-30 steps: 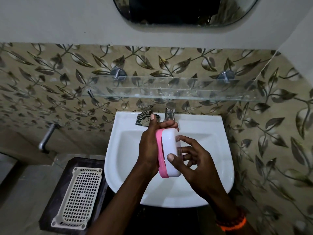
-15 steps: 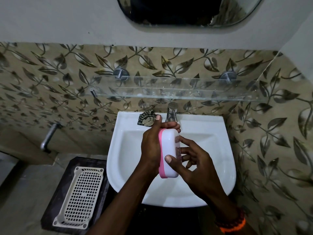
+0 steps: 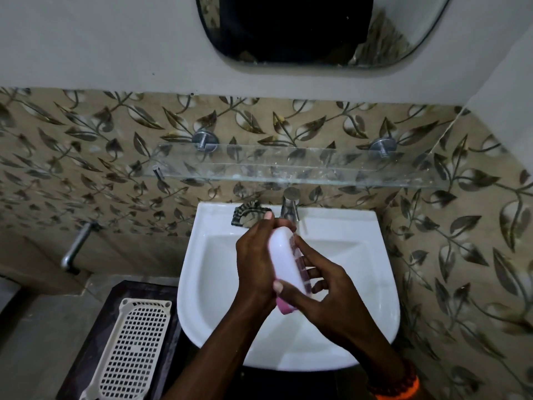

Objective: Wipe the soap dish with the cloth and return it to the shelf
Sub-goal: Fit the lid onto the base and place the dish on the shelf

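White plastic: soap dish with a pink base, held on edge over the sink, below the glass shelf.
Left hand: grip closed around the back of the dish.
Right hand: thumb on the lower rim, fingers against the inner face; grip closed on the dish.
Cloth: striped rag lies on the sink's back ledge beside the tap, in neither hand.
Risk: smooth, perhaps wet plastic may slip into the basin if one hand lets go for the rag.
Risk: lid and base may separate.
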Demonstrator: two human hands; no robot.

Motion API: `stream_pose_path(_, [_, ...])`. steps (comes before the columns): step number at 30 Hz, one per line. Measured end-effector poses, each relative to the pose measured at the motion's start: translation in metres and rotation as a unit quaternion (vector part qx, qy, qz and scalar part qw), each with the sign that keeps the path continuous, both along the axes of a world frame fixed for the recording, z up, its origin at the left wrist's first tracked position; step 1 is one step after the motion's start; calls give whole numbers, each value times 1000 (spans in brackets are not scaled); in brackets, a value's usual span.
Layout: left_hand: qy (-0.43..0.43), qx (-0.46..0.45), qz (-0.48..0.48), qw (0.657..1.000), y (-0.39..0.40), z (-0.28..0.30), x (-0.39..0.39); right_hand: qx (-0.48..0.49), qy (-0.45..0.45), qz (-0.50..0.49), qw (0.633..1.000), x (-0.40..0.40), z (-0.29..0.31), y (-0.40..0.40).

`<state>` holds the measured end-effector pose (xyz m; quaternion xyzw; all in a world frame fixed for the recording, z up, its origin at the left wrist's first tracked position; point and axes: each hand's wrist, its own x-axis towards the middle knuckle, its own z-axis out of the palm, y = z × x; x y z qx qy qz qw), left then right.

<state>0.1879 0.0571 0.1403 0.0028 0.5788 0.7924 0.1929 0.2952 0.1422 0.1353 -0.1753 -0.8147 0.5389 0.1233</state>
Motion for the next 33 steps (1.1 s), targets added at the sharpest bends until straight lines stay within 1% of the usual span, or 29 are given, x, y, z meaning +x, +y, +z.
stream_pose_path(2, [16,36,10,999,3,10,-4,28,12,25,999,-5,11,8])
stream_pose_path(3, [37,37,10,999,5,16,-9,38,17,37,998,-10,19,16])
stream_pose_path(5, [119,12,-2,993,6,28,-22,57,28,59,996,-20,39,35])
stream_pose_path(7, [229,1,-29,973,3,40,-40,85,49,74,992,-33,62,57])
stream_pose_path(8, [293,-9,-52,955,0,45,-52,109,59,78,989,-40,74,67])
stream_pose_path(10, [406,-71,-110,904,-9,54,-77,161,72,78,981,-57,93,87])
stream_pose_path(12, [479,-156,-141,852,-13,57,-104,204,68,75,974,-80,103,105])
stream_pose_path(13, [505,-190,-138,831,-12,57,-116,224,61,77,970,-93,106,113])
stream_pose_path(14, [521,-214,-132,816,-9,56,-127,248,56,82,964,-106,106,120])
stream_pose_path(17, [524,-249,-120,805,6,50,-149,317,61,95,942,-142,95,133])
stream_pose_path(19, [527,-269,-118,798,15,43,-159,338,56,97,935,-159,85,139])
stream_pose_path(21, [530,-286,-118,789,21,36,-167,340,49,95,934,-170,77,144])
stream_pose_path(28, [508,-312,-108,796,27,20,-177,323,61,91,940,-180,56,148])
stream_pose_path(33, [505,-339,-88,789,26,13,-180,314,61,92,943,-184,48,147])
